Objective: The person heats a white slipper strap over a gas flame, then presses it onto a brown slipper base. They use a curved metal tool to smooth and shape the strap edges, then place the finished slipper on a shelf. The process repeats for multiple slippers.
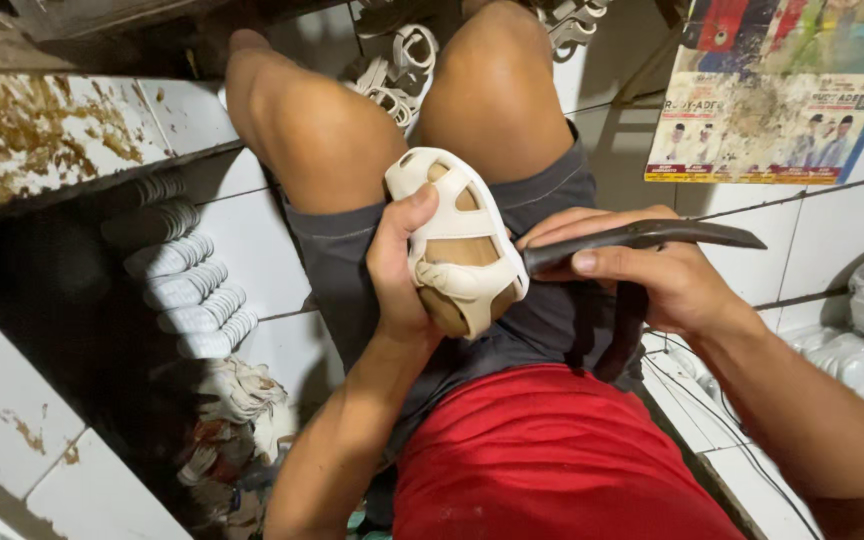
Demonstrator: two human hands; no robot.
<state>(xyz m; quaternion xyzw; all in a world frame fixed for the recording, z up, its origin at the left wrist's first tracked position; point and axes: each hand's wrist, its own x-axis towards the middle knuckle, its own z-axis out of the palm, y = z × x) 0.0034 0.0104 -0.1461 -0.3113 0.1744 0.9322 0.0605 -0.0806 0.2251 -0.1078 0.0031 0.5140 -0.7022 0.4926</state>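
Where the lap is seen from the head camera, a cream strapped shoe upper [457,240], stretched over a tan wooden form, is gripped by the left hand [399,268] between the knees. Its long axis runs slightly tilted, toe end away from the body (sole side hidden). A dark curved tool [642,238] is clasped in the right hand [652,280], its tip touching the upper's right edge.

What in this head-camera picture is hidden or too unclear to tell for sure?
- Tip of the dark tool: hidden behind the cream strappy shoe upper.
- Wooden form inside the upper: mostly covered by straps and the left hand.
- Right hand: its palm side faces away, grip unclear.
- White pieces stacked at left: in shadow, kind uncertain.
- Feet: cut off by the top edge.
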